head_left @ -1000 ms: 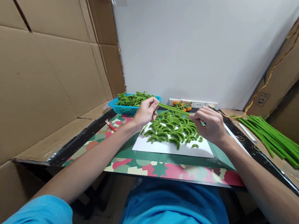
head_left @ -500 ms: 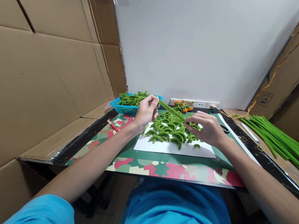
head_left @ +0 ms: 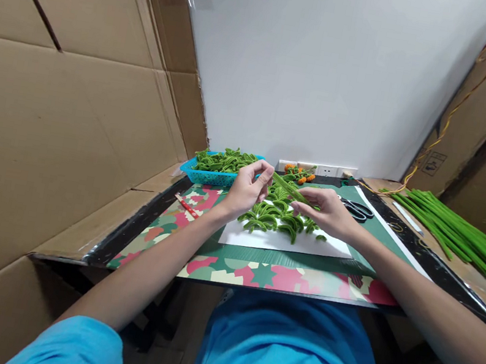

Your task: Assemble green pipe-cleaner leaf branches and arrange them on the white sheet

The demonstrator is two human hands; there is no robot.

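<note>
Between my two hands, over the table, stretches a fuzzy green pipe cleaner length (head_left: 287, 186), possibly more than one strand. My left hand (head_left: 247, 192) pinches its far left end between thumb and fingers. At the other end my right hand (head_left: 325, 211) has its thumb and fingertips closed on it. Beneath them, several curved green pipe cleaner pieces (head_left: 260, 217) lie spread on a white sheet (head_left: 279, 244), partly hidden by my hands. Black-handled scissors (head_left: 358, 210) rest just beyond my right hand.
A blue basket (head_left: 213, 178) heaped with green pieces stands at the back left. Orange-and-green fuzzy pieces (head_left: 304, 175) lie by a power strip (head_left: 327, 171). A bundle of long green stems (head_left: 462, 236) and a white stick (head_left: 407, 218) are at right; a red tool (head_left: 187, 205) lies left.
My hands have come closer together, the left moving right and slightly down. The pipe cleaner span between them is shorter, and more of the scissors shows.
</note>
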